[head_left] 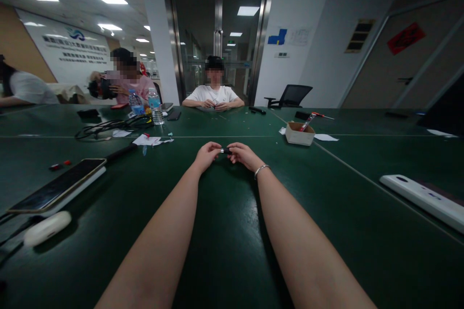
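Both arms reach forward over the dark green table (224, 231). Between my fingertips is a small black object with a silver end (225, 151); its exact kind is too small to make out. My left hand (208, 155) pinches the silver end with thumb and fingers. On the black end, my right hand (247, 155) is closed in the same way, with a silver bracelet (261, 170) at its wrist. The fingers cover part of the object, which is held just above the table top.
At left lie a phone (68, 181) on a white block, a white oval case (48, 228), black cables (105, 128) and bottles (156, 108). A small box (300, 134) with tools stands ahead right; a white bar (420, 200) lies right. A person (213, 95) sits opposite.
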Available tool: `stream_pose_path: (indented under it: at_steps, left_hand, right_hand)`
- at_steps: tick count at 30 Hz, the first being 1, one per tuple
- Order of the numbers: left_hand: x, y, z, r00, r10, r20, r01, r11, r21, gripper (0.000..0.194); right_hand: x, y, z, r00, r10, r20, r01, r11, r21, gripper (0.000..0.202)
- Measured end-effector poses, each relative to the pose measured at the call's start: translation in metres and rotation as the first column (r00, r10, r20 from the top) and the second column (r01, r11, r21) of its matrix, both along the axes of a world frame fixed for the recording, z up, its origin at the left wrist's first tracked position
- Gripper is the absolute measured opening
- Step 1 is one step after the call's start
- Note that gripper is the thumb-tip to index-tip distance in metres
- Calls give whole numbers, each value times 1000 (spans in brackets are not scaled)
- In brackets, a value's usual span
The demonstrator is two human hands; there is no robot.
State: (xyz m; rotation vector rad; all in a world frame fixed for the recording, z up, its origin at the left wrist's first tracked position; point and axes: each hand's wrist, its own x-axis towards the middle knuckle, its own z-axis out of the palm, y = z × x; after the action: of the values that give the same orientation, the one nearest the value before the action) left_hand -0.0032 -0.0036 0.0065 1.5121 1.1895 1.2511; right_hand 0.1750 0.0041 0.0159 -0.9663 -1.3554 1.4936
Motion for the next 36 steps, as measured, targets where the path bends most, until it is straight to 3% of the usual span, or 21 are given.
stream_pose_path:
  at_steps: [6, 16, 31, 36]
  left_hand:
    - [4, -4, 4, 999, 1, 42, 2, 998, -59, 20]
    - [3, -2, -1, 999, -36, -16, 35, 999, -14, 18]
    - [3, -1, -2, 998, -59, 14, 59, 998, 6, 17]
    - [3, 0, -3, 1000, -15, 9, 15, 1000, 12, 17]
  right_hand:
    - [0, -1, 0, 1000, 6, -5, -6, 1000, 3, 11]
    - [0, -1, 1, 1000, -8, -4, 8, 1000, -11, 10]
    - [0, -1, 0, 1000, -5, -14, 5, 1000, -9, 4]
    - [0, 1, -2, 1000, -20, -20, 20, 1000, -4, 4]
